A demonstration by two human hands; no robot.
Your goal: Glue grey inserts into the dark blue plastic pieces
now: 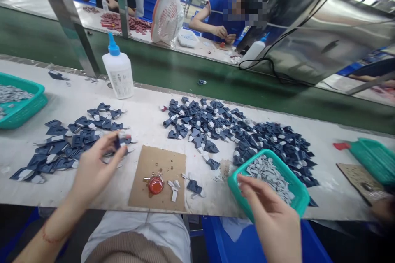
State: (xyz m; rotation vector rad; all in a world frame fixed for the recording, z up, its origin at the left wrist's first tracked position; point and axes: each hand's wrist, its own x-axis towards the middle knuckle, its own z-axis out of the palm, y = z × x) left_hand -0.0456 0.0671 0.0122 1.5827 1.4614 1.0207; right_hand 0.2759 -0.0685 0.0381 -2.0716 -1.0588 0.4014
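Note:
My left hand (100,164) pinches a small dark blue plastic part (117,143) between thumb and fingers, at the right edge of a spread of similar blue parts with pale tips (63,147). Over the near rim of a green basket (300,202) hangs my right hand (268,209), its thumb and fingertips pressed together; whatever is between them cannot be made out. Many small light grey pieces (270,172) fill that basket. Between my hands lies a brown cardboard square (140,192) with a red round cap of glossy liquid (156,185) and several grey pieces (174,191).
A larger heap of blue parts (203,119) stretches behind the basket. A white bottle with blue nozzle (119,73) stands at the back. Another green basket (33,108) is at far left, one more (375,160) at right. Two people work across the green divider (173,67).

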